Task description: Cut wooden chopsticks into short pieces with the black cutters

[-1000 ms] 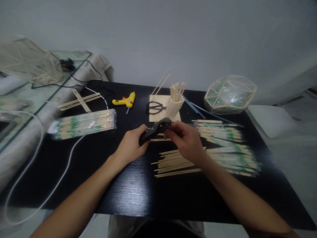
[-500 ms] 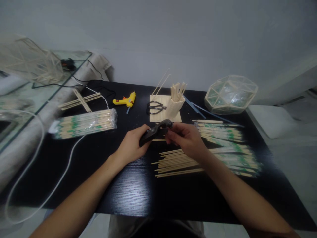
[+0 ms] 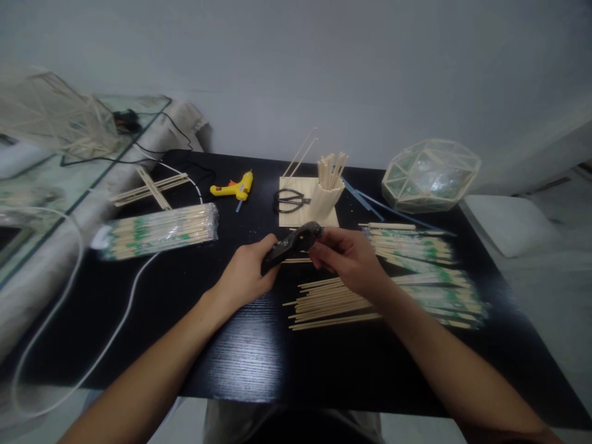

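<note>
In my left hand (image 3: 247, 268) is a black pliers-like cutting tool (image 3: 289, 245), its head pointing right and the fingers closed round its handles. At the head of the tool, my right hand (image 3: 349, 256) pinches with thumb and fingers; whatever sits between them is too small or hidden to make out. Both hands are above the dark table. Under and beside the right forearm lie loose wooden chopsticks (image 3: 324, 305). Behind the tool a cup made of sticks (image 3: 326, 200), filled with upright chopsticks (image 3: 330, 169), stands on a square wooden base (image 3: 296, 219).
Black-handled scissors (image 3: 290, 201) rest on the base. A yellow glue gun (image 3: 235, 187) lies left of it, near a wrapped chopstick pack (image 3: 161, 229) and a white cable (image 3: 132, 299). Opened packs (image 3: 416, 243) and a faceted stick-framed form (image 3: 430, 176) are on the right.
Very little differs. The black tool has turned slightly in my left hand; my right hand stays pinched by its head.
</note>
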The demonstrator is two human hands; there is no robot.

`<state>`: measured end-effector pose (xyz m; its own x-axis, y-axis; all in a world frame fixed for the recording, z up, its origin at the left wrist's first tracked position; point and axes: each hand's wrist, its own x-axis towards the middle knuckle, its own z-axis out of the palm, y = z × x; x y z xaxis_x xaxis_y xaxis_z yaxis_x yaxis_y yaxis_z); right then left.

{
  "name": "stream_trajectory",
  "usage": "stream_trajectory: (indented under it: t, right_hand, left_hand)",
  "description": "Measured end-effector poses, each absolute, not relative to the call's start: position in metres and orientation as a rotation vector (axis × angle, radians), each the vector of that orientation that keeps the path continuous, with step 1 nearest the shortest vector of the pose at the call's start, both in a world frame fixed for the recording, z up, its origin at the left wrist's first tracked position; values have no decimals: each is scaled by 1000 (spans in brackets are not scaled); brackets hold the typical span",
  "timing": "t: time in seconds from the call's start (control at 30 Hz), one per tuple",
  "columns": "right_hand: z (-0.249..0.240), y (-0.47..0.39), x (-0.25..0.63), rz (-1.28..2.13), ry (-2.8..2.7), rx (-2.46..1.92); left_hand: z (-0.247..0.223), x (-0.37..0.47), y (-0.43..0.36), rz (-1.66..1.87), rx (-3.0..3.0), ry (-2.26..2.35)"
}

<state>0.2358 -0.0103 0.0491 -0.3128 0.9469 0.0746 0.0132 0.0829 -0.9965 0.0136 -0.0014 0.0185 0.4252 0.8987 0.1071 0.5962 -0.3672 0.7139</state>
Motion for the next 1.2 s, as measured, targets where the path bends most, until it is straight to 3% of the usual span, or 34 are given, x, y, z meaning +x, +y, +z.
stream_trajectory:
  t: [1.2]
  right_hand:
    - [44, -4, 243, 1478, -1582, -972]
  left_hand:
    - [17, 13, 3, 691, 2078, 1144]
